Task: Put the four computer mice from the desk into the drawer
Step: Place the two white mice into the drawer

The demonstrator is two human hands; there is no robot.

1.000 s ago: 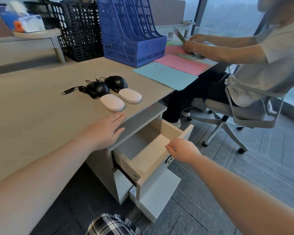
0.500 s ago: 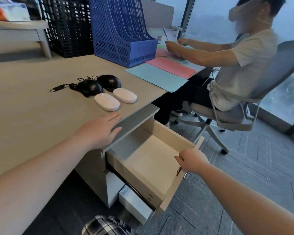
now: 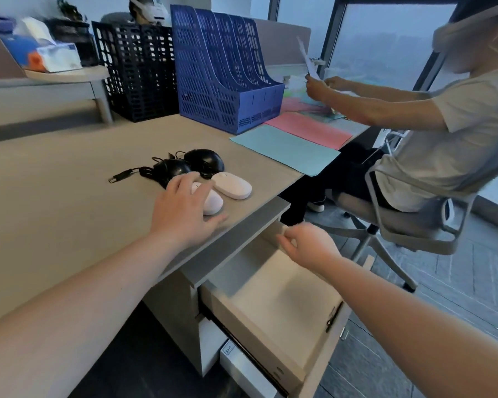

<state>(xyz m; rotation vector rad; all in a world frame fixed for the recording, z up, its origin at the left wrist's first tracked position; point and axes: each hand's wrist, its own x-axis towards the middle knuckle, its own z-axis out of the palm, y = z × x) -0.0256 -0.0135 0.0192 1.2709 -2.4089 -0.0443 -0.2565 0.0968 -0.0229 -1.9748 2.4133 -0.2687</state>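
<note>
Four mice lie near the desk's front edge. Two black wired mice [image 3: 173, 168] [image 3: 204, 160] are at the back, their cables bunched and a USB plug [image 3: 118, 177] sticking out to the left. Two white mice sit in front. My left hand [image 3: 184, 208] is spread over the near white mouse [image 3: 213, 201], fingers laid on its top, thumb on the desk; the mouse rests on the desk. The far white mouse [image 3: 233, 185] lies free beside it. Below the desk edge the top drawer [image 3: 279, 300] is pulled out and holds nothing. My right hand [image 3: 308, 245] hovers over it, fingers loosely curled, holding nothing.
A blue file rack [image 3: 227, 81] and a black one [image 3: 138, 76] stand at the back of the desk. Teal [image 3: 285, 150] and pink [image 3: 308, 130] folders lie to the right. Another person [image 3: 443, 124] sits on a swivel chair [image 3: 414, 225] close to the drawer, handling papers.
My right hand has let go of the drawer front and risen over the open drawer. My left hand has slid forward from the desk edge onto the near white mouse.
</note>
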